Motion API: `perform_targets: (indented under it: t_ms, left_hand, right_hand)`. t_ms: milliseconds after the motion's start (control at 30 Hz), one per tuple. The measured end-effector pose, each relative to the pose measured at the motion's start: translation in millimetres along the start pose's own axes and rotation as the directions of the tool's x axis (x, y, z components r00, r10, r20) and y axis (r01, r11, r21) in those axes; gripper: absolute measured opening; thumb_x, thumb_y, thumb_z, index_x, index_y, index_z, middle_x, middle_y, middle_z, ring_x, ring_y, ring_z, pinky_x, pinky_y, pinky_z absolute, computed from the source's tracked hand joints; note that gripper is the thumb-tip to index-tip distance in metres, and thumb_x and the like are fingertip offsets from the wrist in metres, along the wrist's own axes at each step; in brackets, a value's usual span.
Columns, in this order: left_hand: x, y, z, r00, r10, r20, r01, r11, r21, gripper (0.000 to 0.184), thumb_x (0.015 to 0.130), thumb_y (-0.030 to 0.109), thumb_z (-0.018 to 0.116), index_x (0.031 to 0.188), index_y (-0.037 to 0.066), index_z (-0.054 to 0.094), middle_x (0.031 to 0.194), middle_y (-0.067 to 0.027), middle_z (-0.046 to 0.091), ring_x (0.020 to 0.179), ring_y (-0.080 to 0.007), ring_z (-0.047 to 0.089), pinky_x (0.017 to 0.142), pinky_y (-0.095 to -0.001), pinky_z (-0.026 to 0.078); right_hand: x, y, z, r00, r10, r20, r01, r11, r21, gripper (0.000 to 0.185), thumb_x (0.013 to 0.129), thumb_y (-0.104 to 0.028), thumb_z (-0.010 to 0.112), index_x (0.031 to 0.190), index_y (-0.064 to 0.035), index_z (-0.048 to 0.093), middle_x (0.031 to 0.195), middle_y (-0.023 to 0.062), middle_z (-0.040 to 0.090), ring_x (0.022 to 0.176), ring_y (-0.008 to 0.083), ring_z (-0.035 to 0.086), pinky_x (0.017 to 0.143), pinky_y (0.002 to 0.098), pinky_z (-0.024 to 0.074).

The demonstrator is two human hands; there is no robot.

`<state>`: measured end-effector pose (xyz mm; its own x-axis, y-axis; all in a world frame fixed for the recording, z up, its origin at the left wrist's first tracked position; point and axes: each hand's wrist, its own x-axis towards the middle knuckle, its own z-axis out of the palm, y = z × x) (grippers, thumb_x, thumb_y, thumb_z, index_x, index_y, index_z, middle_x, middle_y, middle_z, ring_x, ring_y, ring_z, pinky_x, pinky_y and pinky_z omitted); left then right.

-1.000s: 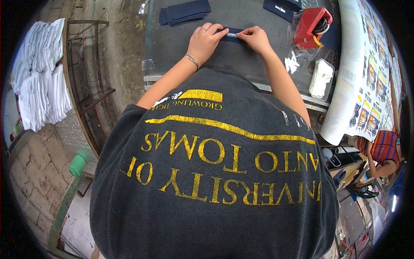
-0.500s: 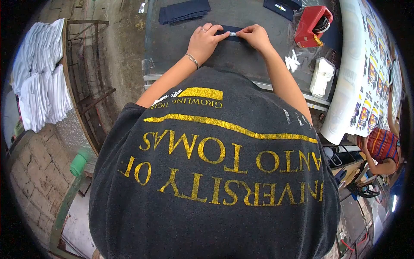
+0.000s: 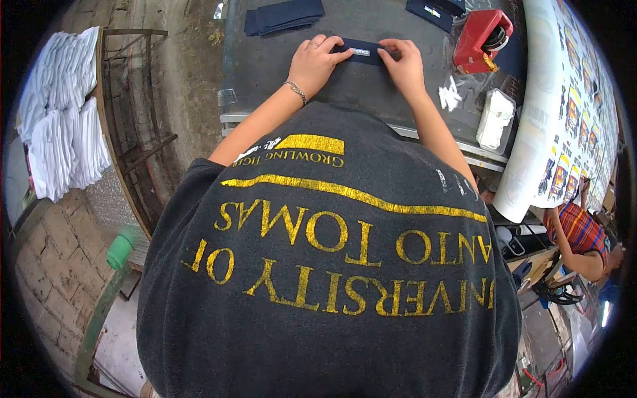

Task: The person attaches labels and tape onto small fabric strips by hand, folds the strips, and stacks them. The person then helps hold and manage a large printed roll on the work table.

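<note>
A folded navy fabric piece (image 3: 365, 58) lies flat on the dark table, with a small white-lettered label (image 3: 360, 52) on its face. My left hand (image 3: 317, 65) grips the piece's left end, its thumb reaching to the label's left edge and covering part of the lettering. At the right end, my right hand (image 3: 405, 65) has thumb and forefinger curled in against the cloth, just off the label. Behind my left hand, a stack of navy fabric pieces (image 3: 284, 18) lies on the table. Another navy stack with a label on top (image 3: 434, 12) sits at the far right.
A red tape dispenser (image 3: 479, 43) stands right of my hands. Nearer are white slips (image 3: 449, 96) and a clear tray (image 3: 507, 126) holding a white bundle (image 3: 494, 119). A large printed roll (image 3: 524, 166) borders the right side; beyond it is another person (image 3: 580, 229).
My right fingers have moved right, off the label, uncovering more of its lettering. My left hand has stayed in place. The person at the right has shifted.
</note>
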<state>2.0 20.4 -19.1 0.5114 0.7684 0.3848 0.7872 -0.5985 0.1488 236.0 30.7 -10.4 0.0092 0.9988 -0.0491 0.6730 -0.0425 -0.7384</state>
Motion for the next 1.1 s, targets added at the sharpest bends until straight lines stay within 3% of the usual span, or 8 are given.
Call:
perform_targets:
  t_ms: [67,100,133,233,533,1100]
  left_hand:
    - [1,2,-3,1.0,-0.016,0.018,0.017,1.0,-0.004,0.03,0.083,0.018,0.061,0.106,0.031,0.075,0.111,0.0074,0.063,0.098,-0.0133,0.059,0.079,-0.0313,0.046]
    - [1,1,-2,1.0,-0.016,0.017,0.016,1.0,-0.006,0.03,0.083,0.018,0.061,0.106,0.031,0.075,0.111,0.0074,0.063,0.098,-0.0133,0.059,0.079,-0.0313,0.046]
    - [0,1,-2,0.999,-0.022,0.04,0.023,1.0,-0.013,0.033,0.082,0.015,0.064,0.11,0.032,0.073,0.113,0.0064,0.062,0.1,-0.015,0.059,0.082,-0.0328,0.048]
    - [-2,0,1,0.998,-0.024,0.056,0.026,0.999,-0.025,0.037,0.082,0.013,0.067,0.114,0.032,0.072,0.114,0.0055,0.061,0.101,-0.0167,0.06,0.085,-0.0344,0.049]
    - [0,-2,0,0.998,-0.023,0.057,0.027,0.998,-0.054,0.037,0.082,0.013,0.068,0.113,0.032,0.072,0.114,0.0057,0.061,0.098,-0.0166,0.06,0.083,-0.034,0.049]
    - [-1,-1,-1,0.998,-0.019,0.055,0.021,0.999,-0.035,0.037,0.083,0.013,0.067,0.115,0.031,0.071,0.115,0.0056,0.062,0.101,-0.0172,0.061,0.082,-0.034,0.05]
  right_hand:
    - [-18,-4,-4,0.919,-0.385,-0.087,0.353,0.9,-0.255,0.025,0.084,-0.019,0.073,0.109,-0.0157,0.074,0.103,0.0064,0.065,0.094,0.0243,0.06,0.083,0.0352,0.0481]
    - [-28,-8,-4,0.925,-0.379,-0.04,0.358,0.901,-0.243,0.03,0.088,-0.021,0.069,0.118,-0.0205,0.07,0.112,0.0036,0.064,0.104,0.027,0.057,0.093,0.038,0.0439]
    - [-34,-8,-3,0.925,-0.378,-0.04,0.357,0.901,-0.245,0.03,0.088,-0.021,0.069,0.118,-0.0205,0.07,0.112,0.0036,0.064,0.104,0.027,0.057,0.093,0.038,0.0439]
    - [-45,0,5,0.902,-0.432,0.031,0.408,0.825,-0.391,0.039,0.092,-0.031,0.064,0.131,-0.0283,0.063,0.133,-0.0018,0.057,0.116,0.0256,0.051,0.103,0.0417,0.0346]
    - [-50,4,11,0.889,-0.458,-0.007,0.398,0.78,-0.482,0.036,0.092,-0.03,0.062,0.128,-0.0303,0.064,0.132,-0.0042,0.057,0.115,0.022,0.051,0.104,0.0411,0.0348]
    - [-51,8,12,0.878,-0.478,-0.014,0.413,0.772,-0.483,0.036,0.093,-0.031,0.061,0.129,-0.0285,0.063,0.132,-0.0034,0.057,0.116,0.0221,0.051,0.104,0.0407,0.0337]
